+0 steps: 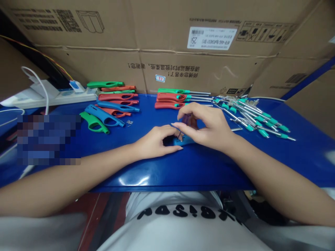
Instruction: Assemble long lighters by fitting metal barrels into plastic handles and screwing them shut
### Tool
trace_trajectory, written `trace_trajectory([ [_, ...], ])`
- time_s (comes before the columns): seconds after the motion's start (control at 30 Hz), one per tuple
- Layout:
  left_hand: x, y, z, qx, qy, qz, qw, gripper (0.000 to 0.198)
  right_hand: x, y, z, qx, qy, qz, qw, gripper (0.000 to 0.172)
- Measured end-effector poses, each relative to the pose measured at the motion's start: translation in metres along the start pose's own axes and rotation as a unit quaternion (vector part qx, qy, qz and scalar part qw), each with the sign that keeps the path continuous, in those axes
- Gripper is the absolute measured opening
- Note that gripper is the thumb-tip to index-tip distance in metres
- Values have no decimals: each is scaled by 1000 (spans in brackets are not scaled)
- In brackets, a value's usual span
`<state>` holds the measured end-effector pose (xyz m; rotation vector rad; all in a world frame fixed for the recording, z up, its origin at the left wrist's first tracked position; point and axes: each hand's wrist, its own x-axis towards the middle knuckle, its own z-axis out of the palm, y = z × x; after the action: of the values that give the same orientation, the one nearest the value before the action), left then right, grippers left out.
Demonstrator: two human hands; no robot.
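Observation:
My left hand (159,141) rests on the table, its thumb and fingers closed around a blue lighter handle (186,140) that lies flat. Above it, my right hand (209,129) grips a small screwdriver (188,120) with a dark purplish grip, mostly hidden by the fingers. Its thin shaft slants down to the blue handle's surface, close to my left fingertips. Whether the tip sits in a screw I cannot tell. Tiny loose screws (129,122) lie on the table to the left of my left hand.
Several empty lighter handles (104,115) in green, red and blue lie at the left. Red and green lighters with metal tubes (171,97) lie at the back middle. A pile of metal lighter tubes (251,113) spreads at the right. Behind stand a cardboard box (104,66) and a power strip (86,94).

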<state>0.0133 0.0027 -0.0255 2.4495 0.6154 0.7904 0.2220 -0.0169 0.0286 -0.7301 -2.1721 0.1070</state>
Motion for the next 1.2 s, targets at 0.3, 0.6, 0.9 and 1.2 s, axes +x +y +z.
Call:
trace_trajectory([
  [0.3,0,0,0,2,4,2,1000,22,3,-10,-3,48,-12,-10,999,28],
  [0.6,0,12,5,28,27,-12,999,21,2,-15,0,-99,47,-40,993,23],
  [0.9,-2,22,10,52,35,-34,997,22,5,-11,2,-33,92,-27,995,10],
  [1.2,-2,21,10,43,29,-35,998,20,4,-9,-3,99,-58,30,993,34],
])
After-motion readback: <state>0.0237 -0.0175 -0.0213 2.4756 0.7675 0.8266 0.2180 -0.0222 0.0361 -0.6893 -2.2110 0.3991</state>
